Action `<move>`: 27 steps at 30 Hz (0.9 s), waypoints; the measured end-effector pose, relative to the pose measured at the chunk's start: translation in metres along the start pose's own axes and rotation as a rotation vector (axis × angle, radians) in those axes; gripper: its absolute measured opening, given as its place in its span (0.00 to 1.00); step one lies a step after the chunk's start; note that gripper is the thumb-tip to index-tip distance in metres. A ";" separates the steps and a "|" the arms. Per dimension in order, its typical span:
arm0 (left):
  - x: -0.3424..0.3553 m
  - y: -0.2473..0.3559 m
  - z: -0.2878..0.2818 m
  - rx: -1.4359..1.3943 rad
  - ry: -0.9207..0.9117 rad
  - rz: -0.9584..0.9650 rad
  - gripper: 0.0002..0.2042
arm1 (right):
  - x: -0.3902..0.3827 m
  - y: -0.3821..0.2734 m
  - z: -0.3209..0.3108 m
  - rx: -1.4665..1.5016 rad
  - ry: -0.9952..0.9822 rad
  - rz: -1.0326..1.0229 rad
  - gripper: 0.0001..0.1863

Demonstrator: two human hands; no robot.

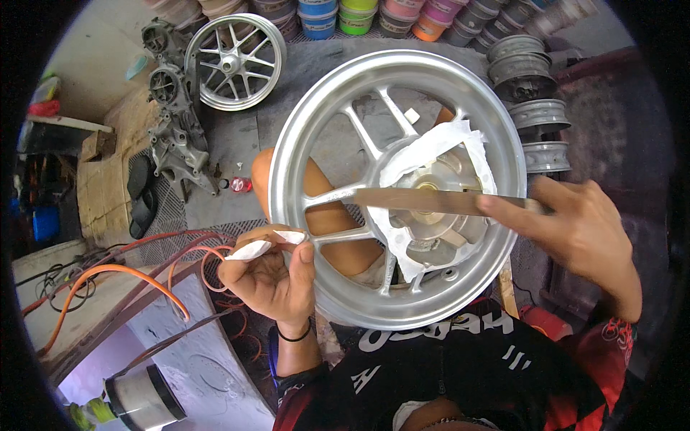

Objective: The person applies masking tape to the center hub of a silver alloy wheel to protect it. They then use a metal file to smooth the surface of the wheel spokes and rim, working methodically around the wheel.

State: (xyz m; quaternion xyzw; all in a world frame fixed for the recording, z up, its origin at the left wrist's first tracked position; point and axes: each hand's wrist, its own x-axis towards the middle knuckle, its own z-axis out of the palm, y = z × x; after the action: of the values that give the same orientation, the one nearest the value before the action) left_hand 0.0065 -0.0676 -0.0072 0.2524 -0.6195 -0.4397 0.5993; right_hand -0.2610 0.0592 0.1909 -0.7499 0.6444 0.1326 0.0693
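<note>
A large silver alloy wheel rim (338, 82) lies across my lap, its spokes running to a hub (438, 233) ringed by torn white paper (413, 154). My right hand (575, 233) grips one end of a long, flat file (424, 202), slightly blurred. It crosses over the hub, its far end at a left-hand spoke (330, 197). Pale scuffed patches show on that spoke. Beside the rim's lower left edge, my left hand (277, 276) pinches small folded pieces of white paper (249, 251) between its fingers.
Another spoked wheel (269, 61) stands at the back left beside grey metal castings (176, 133). Rims are stacked (539, 115) at the right. Coloured tubs (320, 21) line the back. Black sandals (141, 197) and an orange hose (115, 269) lie left, above a metal can (144, 399).
</note>
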 end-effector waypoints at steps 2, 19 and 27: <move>0.001 0.001 0.001 0.005 -0.001 -0.007 0.25 | 0.013 -0.001 0.004 -0.028 0.006 -0.085 0.34; 0.054 0.030 0.016 0.171 -0.401 -0.362 0.25 | 0.034 0.023 -0.023 -0.099 -0.013 -0.241 0.28; 0.099 0.022 0.029 0.301 -0.801 -0.307 0.27 | 0.033 0.018 -0.023 0.044 -0.077 -0.323 0.27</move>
State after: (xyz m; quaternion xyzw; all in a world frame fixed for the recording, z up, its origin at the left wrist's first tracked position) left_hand -0.0323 -0.1331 0.0659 0.2358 -0.8149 -0.4914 0.1971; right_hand -0.2714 0.0191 0.2049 -0.8365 0.5150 0.1341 0.1307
